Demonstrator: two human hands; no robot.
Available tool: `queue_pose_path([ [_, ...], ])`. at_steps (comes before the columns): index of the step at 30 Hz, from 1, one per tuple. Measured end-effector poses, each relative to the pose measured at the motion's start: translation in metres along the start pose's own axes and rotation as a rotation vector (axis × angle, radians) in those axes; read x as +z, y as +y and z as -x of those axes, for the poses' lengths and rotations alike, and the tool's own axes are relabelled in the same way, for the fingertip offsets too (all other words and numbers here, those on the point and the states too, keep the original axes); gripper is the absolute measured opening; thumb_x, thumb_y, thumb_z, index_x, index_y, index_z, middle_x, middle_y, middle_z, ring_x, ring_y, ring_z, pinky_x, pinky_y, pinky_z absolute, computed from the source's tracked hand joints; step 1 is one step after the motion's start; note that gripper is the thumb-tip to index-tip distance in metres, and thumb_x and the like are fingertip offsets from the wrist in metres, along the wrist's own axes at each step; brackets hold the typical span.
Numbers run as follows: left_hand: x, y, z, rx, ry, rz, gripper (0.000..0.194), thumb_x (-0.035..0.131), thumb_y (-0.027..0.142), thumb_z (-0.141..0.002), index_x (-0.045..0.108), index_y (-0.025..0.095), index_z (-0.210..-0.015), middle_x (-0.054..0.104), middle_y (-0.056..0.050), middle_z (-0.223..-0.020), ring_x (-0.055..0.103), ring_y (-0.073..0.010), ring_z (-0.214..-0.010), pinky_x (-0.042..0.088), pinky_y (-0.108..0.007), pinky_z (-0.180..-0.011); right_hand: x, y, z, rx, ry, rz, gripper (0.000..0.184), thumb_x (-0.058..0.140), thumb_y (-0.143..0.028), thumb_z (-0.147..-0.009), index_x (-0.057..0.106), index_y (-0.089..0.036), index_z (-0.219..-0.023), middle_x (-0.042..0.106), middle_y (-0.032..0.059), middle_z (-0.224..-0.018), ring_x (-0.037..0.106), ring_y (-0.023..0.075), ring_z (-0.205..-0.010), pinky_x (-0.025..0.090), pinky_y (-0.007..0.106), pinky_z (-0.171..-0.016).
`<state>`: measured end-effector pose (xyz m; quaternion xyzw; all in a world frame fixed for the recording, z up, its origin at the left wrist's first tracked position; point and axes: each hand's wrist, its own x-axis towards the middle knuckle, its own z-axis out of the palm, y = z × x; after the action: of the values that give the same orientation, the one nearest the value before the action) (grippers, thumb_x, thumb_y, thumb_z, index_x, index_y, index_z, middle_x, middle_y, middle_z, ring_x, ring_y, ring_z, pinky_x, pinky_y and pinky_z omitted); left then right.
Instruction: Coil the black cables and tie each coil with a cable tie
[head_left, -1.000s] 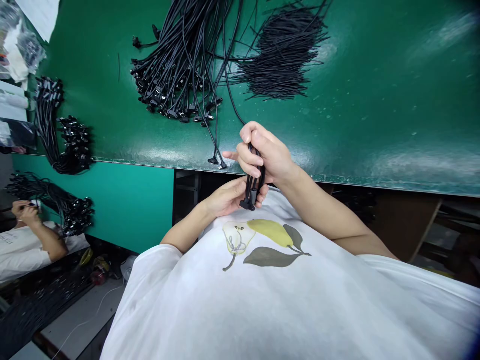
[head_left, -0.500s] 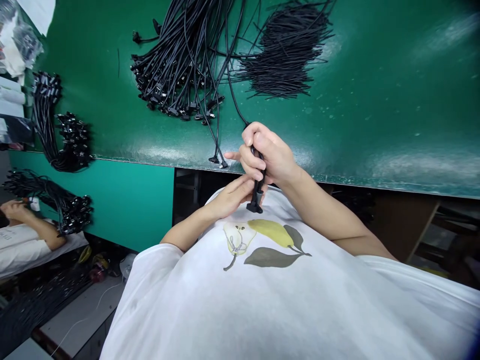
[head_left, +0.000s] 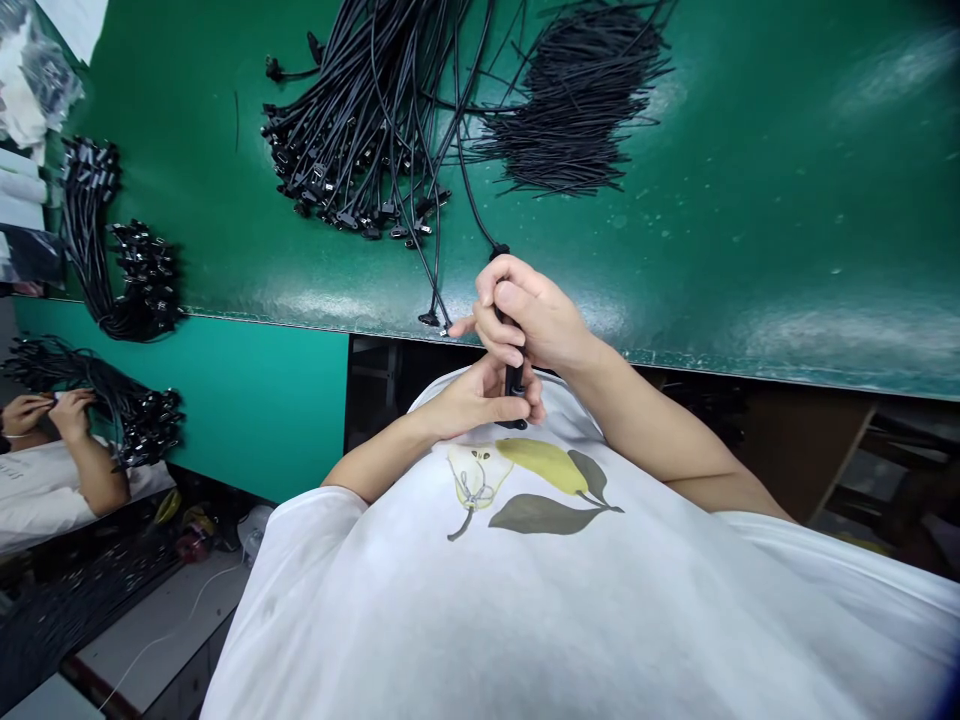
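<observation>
My right hand is closed around a folded black cable, in front of my chest at the table's edge. One finger of that hand sticks out to the left. Below it, my left hand holds the lower end of the same cable, its thumb lying across the front. A black plug peeks out under that thumb. From the top of my right fist a strand runs up to the large pile of black cables on the green table. Two loose cable ends with plugs lie just left of my right hand.
A heap of short black strips lies at the upper right on the green table. Bundled cables are at the left, near plastic bags. Beyond a lower green surface, another person's hands work beside more cables.
My left hand has shifted its grip, its thumb now across the cable's lower end and covering most of the plug. My right hand stays nearly in place; the strands are drawn tighter together.
</observation>
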<state>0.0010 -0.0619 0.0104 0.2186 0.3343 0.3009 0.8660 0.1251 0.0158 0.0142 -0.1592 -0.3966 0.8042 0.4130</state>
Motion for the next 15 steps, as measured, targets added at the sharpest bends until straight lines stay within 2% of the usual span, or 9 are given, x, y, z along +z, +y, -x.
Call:
queue_pose_path([
  [2, -0.002, -0.002, 0.001, -0.023, 0.0, -0.048, 0.049, 0.088, 0.041, -0.066, 0.055, 0.018, -0.093, 0.068, -0.002, -0.083, 0.069, -0.0145, -0.074, 0.054, -0.029, -0.074, -0.001, 0.0, 0.002, -0.009, -0.032, -0.013, 0.039, 0.06, -0.059, -0.092, 0.047, -0.022, -0.087, 0.037, -0.0165, -0.048, 0.037, 0.0017, -0.034, 0.058, 0.032, -0.08],
  [4, -0.003, -0.002, 0.0, -0.076, -0.001, -0.048, 0.051, 0.088, 0.045, -0.065, 0.059, 0.016, -0.097, 0.07, -0.004, -0.085, 0.07, -0.0153, -0.075, 0.054, -0.028, -0.074, -0.002, -0.001, 0.004, 0.002, -0.06, -0.034, 0.038, 0.06, -0.057, -0.093, 0.047, -0.022, -0.087, 0.037, -0.0163, -0.048, 0.037, 0.0015, -0.034, 0.059, 0.032, -0.082],
  [7, -0.005, -0.003, -0.002, -0.165, -0.024, 0.028, 0.065, 0.092, 0.051, -0.053, 0.062, 0.015, -0.097, 0.07, -0.004, -0.079, 0.069, -0.0157, -0.071, 0.055, -0.028, -0.071, -0.003, -0.002, 0.006, 0.051, -0.083, -0.078, 0.041, 0.062, -0.059, -0.091, 0.045, -0.022, -0.084, 0.035, -0.0166, -0.047, 0.034, 0.0014, -0.033, 0.059, 0.032, -0.083],
  [9, -0.006, -0.005, -0.005, -0.214, -0.055, 0.103, 0.065, 0.095, 0.049, -0.048, 0.063, 0.015, -0.093, 0.069, -0.002, -0.075, 0.068, -0.0151, -0.066, 0.055, -0.028, -0.069, -0.003, -0.002, 0.006, 0.086, -0.086, -0.116, 0.045, 0.065, -0.061, -0.087, 0.044, -0.022, -0.082, 0.033, -0.017, -0.046, 0.032, 0.0013, -0.033, 0.059, 0.031, -0.082],
  [12, -0.006, -0.007, -0.009, -0.27, -0.077, 0.215, 0.049, 0.092, 0.037, -0.058, 0.062, 0.015, -0.09, 0.067, -0.002, -0.075, 0.068, -0.0149, -0.067, 0.055, -0.028, -0.069, -0.005, -0.002, 0.005, 0.118, -0.067, -0.174, 0.047, 0.068, -0.062, -0.084, 0.042, -0.023, -0.08, 0.03, -0.0174, -0.046, 0.029, 0.0011, -0.032, 0.06, 0.029, -0.08],
  [15, -0.005, -0.008, -0.012, -0.286, -0.055, 0.31, 0.031, 0.08, 0.027, -0.073, 0.062, 0.016, -0.097, 0.065, -0.002, -0.075, 0.066, -0.0135, -0.066, 0.056, -0.031, -0.074, -0.007, -0.002, 0.005, 0.129, -0.018, -0.174, 0.046, 0.068, -0.062, -0.084, 0.043, -0.023, -0.082, 0.028, -0.0171, -0.047, 0.028, 0.0015, -0.032, 0.06, 0.029, -0.075],
])
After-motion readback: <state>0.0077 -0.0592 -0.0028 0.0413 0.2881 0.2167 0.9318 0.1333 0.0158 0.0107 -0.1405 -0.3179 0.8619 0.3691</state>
